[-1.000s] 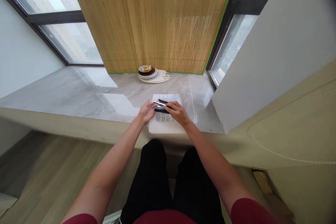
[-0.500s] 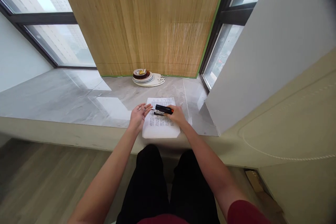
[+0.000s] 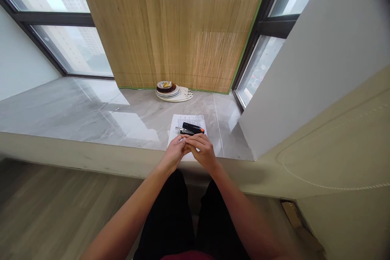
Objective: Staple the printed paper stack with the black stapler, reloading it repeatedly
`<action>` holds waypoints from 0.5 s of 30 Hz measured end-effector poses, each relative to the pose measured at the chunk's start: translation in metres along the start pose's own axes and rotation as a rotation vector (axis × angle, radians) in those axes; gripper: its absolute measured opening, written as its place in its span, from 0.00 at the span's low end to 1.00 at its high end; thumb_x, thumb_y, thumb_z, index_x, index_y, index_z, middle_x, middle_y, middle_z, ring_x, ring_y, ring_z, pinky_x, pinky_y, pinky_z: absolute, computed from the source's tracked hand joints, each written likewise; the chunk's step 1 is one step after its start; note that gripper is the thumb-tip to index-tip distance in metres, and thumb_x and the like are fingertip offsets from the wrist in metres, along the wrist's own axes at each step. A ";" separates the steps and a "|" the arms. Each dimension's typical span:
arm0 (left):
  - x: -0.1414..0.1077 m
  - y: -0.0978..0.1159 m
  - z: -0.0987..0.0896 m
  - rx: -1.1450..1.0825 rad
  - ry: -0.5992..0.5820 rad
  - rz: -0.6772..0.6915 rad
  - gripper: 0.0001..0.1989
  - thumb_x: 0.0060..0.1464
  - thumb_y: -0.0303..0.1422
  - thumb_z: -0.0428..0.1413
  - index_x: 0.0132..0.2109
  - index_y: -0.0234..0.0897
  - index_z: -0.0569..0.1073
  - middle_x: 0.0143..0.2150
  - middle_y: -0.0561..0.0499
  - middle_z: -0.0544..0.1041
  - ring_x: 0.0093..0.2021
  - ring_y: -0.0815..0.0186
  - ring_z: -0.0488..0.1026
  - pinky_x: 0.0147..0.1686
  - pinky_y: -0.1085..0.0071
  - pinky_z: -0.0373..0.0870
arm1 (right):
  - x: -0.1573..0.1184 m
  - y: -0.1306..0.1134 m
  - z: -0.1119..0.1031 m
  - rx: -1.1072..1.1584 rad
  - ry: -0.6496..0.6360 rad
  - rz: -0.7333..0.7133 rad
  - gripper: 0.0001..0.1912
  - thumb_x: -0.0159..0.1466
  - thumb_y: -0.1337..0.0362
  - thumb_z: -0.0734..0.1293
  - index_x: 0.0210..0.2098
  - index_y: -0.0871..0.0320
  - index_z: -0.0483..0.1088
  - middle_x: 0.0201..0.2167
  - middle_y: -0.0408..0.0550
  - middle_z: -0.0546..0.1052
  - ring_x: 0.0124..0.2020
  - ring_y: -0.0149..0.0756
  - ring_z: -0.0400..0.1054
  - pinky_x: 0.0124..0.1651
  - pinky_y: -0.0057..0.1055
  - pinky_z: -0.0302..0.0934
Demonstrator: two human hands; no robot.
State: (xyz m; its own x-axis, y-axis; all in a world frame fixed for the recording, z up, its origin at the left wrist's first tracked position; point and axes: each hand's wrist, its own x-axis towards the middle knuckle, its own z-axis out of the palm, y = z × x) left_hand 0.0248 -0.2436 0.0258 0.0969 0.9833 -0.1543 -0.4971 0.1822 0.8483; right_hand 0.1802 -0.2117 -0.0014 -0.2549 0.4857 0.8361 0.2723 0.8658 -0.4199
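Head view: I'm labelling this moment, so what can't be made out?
In the head view:
Anything between the fingers: hidden by the left hand and right hand.
The middle of the paper: covered by the hands and stapler.
Its print: too small to read.
The shirt: mostly cut off by the bottom edge.

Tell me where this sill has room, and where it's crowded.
Most room: left on the sill, between the left window and the papers, bar a tiny speck. Less: the strip between the papers and the right wall. Crowded: the middle, with plates by the blind, a black tool on the papers, left hand and right hand just nearer.
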 end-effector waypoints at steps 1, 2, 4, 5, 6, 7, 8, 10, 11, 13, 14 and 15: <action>-0.002 -0.001 0.002 0.024 -0.012 0.007 0.27 0.51 0.46 0.77 0.47 0.35 0.77 0.37 0.50 0.83 0.36 0.68 0.81 0.44 0.70 0.79 | 0.000 -0.001 -0.002 0.021 0.006 0.005 0.14 0.73 0.72 0.70 0.50 0.48 0.83 0.46 0.47 0.87 0.47 0.43 0.79 0.52 0.46 0.76; -0.005 -0.001 0.004 0.050 -0.025 0.015 0.27 0.51 0.48 0.76 0.47 0.36 0.76 0.37 0.51 0.83 0.37 0.67 0.82 0.45 0.69 0.80 | 0.001 -0.003 -0.004 0.048 0.016 0.011 0.13 0.73 0.72 0.70 0.50 0.48 0.83 0.46 0.46 0.87 0.47 0.43 0.79 0.52 0.45 0.77; -0.008 -0.001 0.007 0.121 -0.053 0.034 0.27 0.54 0.51 0.74 0.48 0.38 0.75 0.38 0.50 0.84 0.42 0.63 0.84 0.52 0.64 0.80 | 0.004 -0.008 -0.007 0.090 0.046 0.028 0.12 0.72 0.71 0.72 0.49 0.48 0.83 0.44 0.46 0.87 0.46 0.42 0.79 0.50 0.43 0.77; -0.008 0.000 0.007 0.170 -0.062 0.052 0.27 0.56 0.53 0.73 0.49 0.39 0.75 0.40 0.48 0.85 0.45 0.61 0.85 0.56 0.62 0.79 | 0.006 -0.011 -0.009 0.103 0.062 0.037 0.11 0.71 0.71 0.72 0.47 0.48 0.83 0.42 0.46 0.87 0.45 0.42 0.79 0.48 0.42 0.77; -0.007 0.003 0.005 0.232 -0.065 0.078 0.27 0.58 0.54 0.71 0.50 0.39 0.76 0.42 0.46 0.86 0.48 0.58 0.85 0.59 0.59 0.78 | 0.008 -0.012 -0.010 0.113 0.074 0.050 0.10 0.71 0.71 0.73 0.46 0.48 0.83 0.41 0.46 0.86 0.44 0.41 0.80 0.48 0.42 0.77; -0.003 0.008 0.000 0.309 -0.058 0.114 0.27 0.60 0.56 0.68 0.52 0.39 0.76 0.44 0.45 0.87 0.50 0.55 0.86 0.60 0.56 0.77 | 0.010 -0.012 -0.013 0.121 0.077 0.068 0.09 0.70 0.70 0.73 0.44 0.49 0.82 0.39 0.46 0.86 0.43 0.41 0.80 0.48 0.42 0.76; 0.003 0.014 -0.008 0.406 -0.034 0.163 0.27 0.63 0.57 0.65 0.54 0.39 0.76 0.45 0.43 0.87 0.52 0.53 0.86 0.61 0.54 0.77 | 0.012 -0.008 -0.017 0.127 0.071 0.095 0.08 0.70 0.70 0.73 0.44 0.50 0.82 0.39 0.46 0.86 0.42 0.41 0.80 0.49 0.42 0.76; 0.020 0.030 -0.032 0.669 0.059 0.284 0.25 0.69 0.54 0.58 0.59 0.39 0.76 0.49 0.40 0.87 0.55 0.49 0.85 0.61 0.50 0.77 | 0.015 0.009 -0.028 0.117 0.054 0.178 0.06 0.68 0.67 0.74 0.44 0.51 0.82 0.39 0.46 0.86 0.41 0.41 0.80 0.49 0.42 0.75; 0.030 0.038 -0.048 0.855 0.150 0.354 0.22 0.71 0.49 0.56 0.61 0.40 0.77 0.55 0.39 0.86 0.60 0.49 0.82 0.65 0.48 0.75 | 0.017 0.023 -0.035 0.096 0.053 0.233 0.07 0.68 0.66 0.74 0.44 0.51 0.83 0.40 0.47 0.85 0.40 0.40 0.79 0.48 0.40 0.75; 0.050 0.048 -0.082 1.279 0.378 0.322 0.21 0.71 0.39 0.55 0.64 0.36 0.77 0.68 0.33 0.78 0.71 0.43 0.73 0.72 0.41 0.65 | 0.022 0.059 -0.050 0.002 0.069 0.351 0.08 0.66 0.62 0.74 0.45 0.52 0.84 0.40 0.47 0.86 0.40 0.41 0.78 0.47 0.40 0.74; 0.059 0.050 -0.097 1.465 0.492 0.256 0.23 0.70 0.38 0.54 0.67 0.33 0.76 0.73 0.29 0.72 0.76 0.38 0.65 0.74 0.34 0.59 | 0.025 0.079 -0.057 -0.066 0.089 0.418 0.07 0.65 0.61 0.73 0.41 0.53 0.84 0.39 0.48 0.86 0.40 0.42 0.78 0.47 0.40 0.73; 0.066 0.049 -0.111 1.615 0.556 0.207 0.26 0.71 0.38 0.52 0.70 0.30 0.73 0.78 0.27 0.65 0.80 0.34 0.57 0.75 0.28 0.52 | 0.029 0.100 -0.063 -0.159 0.096 0.496 0.07 0.63 0.59 0.73 0.38 0.54 0.84 0.37 0.48 0.86 0.39 0.43 0.78 0.49 0.41 0.73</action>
State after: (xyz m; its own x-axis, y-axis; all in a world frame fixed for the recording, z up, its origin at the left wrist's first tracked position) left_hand -0.0884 -0.1691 0.0006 -0.3128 0.9349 0.1674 0.8753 0.2153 0.4329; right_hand 0.2586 -0.1188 0.0028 0.0246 0.8126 0.5822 0.4778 0.5020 -0.7209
